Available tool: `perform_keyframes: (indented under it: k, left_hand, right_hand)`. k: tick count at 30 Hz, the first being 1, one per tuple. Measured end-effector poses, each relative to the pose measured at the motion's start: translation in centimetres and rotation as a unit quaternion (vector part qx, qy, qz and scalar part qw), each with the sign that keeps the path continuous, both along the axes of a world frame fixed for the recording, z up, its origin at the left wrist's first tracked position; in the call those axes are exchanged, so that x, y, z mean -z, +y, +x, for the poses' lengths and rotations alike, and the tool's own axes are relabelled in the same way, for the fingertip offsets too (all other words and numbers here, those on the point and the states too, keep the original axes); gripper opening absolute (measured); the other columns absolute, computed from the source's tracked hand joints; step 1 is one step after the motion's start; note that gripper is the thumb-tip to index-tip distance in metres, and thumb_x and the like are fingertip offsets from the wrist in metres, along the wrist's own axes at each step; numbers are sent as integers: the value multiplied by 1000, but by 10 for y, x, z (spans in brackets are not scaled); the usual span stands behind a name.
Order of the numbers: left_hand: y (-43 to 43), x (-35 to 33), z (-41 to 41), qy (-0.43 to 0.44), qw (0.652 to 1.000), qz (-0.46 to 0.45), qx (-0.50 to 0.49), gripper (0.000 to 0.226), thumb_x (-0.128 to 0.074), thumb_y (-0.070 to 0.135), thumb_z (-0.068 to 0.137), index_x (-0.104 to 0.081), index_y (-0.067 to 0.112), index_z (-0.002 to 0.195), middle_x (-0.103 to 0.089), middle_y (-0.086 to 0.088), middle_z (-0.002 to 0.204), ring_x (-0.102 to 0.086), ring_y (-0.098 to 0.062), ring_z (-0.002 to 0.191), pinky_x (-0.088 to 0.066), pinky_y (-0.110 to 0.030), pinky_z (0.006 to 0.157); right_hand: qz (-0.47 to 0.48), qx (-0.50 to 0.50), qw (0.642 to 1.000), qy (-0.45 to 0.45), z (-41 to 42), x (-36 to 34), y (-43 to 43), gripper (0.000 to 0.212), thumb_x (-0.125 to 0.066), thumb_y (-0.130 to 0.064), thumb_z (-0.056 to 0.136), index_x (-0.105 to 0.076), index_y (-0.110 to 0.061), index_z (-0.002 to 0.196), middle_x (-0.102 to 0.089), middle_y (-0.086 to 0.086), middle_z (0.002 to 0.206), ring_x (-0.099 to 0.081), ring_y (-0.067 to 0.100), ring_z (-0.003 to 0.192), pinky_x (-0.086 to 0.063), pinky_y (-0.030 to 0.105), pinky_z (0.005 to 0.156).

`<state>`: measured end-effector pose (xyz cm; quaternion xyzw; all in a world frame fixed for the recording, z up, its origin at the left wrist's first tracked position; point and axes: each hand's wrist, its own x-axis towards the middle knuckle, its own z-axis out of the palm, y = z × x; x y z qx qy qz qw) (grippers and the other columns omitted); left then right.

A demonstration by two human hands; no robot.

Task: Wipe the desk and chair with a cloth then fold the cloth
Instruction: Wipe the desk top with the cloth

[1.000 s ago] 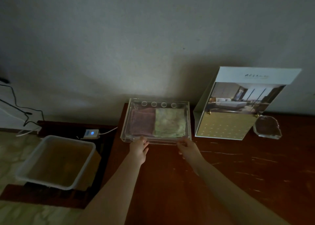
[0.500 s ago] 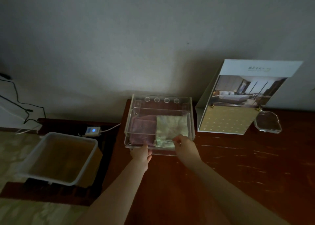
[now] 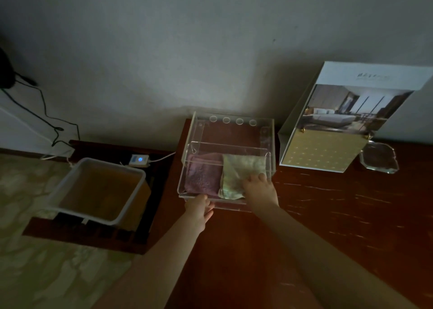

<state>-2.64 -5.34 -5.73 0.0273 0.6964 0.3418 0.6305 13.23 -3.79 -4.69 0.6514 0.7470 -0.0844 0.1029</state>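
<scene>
On a dim wooden desk [image 3: 328, 215], right hand [image 3: 259, 189] lying flat atop green cloth [image 3: 239, 175] in clear drawer [image 3: 187, 168], grasp unclear; left hand [image 3: 199, 211] gripping drawer's front edge.

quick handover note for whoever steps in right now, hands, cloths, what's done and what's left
Left hand: grips the front edge of the clear drawer, which is pulled out of its acrylic box.
Right hand: reaching into the drawer, resting on the green cloth; not lifted yet.
Purple cloth lies beside it, untouched.
Done: drawer open.
Left: take cloth out, wipe desk and chair (not in view), fold cloth.
</scene>
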Motion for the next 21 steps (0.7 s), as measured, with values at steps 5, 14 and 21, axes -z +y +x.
perform_keyframes:
  k: [5, 14, 21]
  left_hand:
    - [-12, -7, -6, -17, 1000, -3, 26, 19, -47, 10, 96, -47, 7, 115, -60, -14, 99, -60, -30, 109, -45, -41, 94]
    - [-14, -28, -2, -31, 998, -20, 44, 25, -50, 15, 95, -49, 4, 117, -57, -20, 120, -61, -33, 106, -47, -42, 87]
    - [-14, -33, -1, -26, 999, -20, 30, 48, -60, 21, 87, -44, 6, 130, -54, -21, 123, -61, -28, 88, -47, -38, 81]
  right_hand:
    - [20, 62, 987, 149, 5, -10, 4, 27, -56, -25, 92, -58, -12, 116, -51, 7, 120, -45, 26, 116, -38, 39, 103]
    - [91, 304, 762, 564, 33, -74, -25, 5, -38, -13, 101, -42, -11, 103, -54, -1, 86, -55, 12, 70, -49, 24, 58]
    - [0, 357, 695, 624, 65, -92, -47, 40, -35, -31, 102, -62, -8, 83, -65, 8, 79, -63, 19, 74, -50, 30, 73]
